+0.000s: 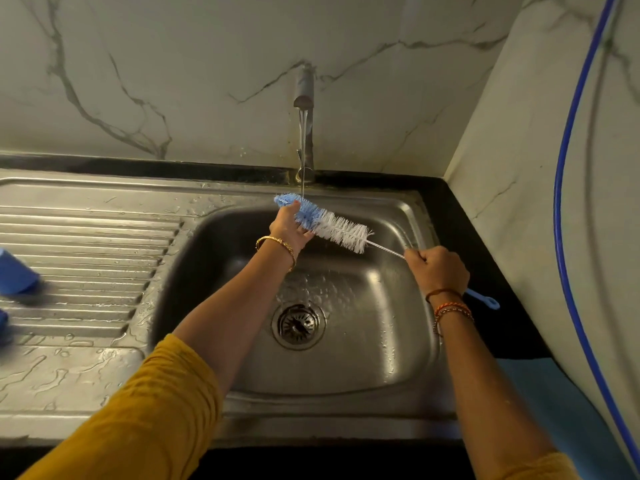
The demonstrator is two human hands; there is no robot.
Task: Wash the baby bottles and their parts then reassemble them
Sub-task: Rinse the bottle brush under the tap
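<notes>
A long bottle brush (341, 230) with blue and white bristles is held across the steel sink (408, 341), its blue tip under the running water from the tap (304, 98). My left hand (289, 226) grips the blue bristle end. My right hand (437, 268) is curled round the wire shaft and blue handle, whose looped end (490, 302) sticks out past my wrist. No bottle shows inside the basin.
The ribbed, wet draining board (86, 258) lies to the left, with blue objects (15, 275) at its left edge, partly cut off. A drain strainer (298, 323) sits in the basin. A black counter (491, 271) and a blue hose (568, 168) on the wall are at right.
</notes>
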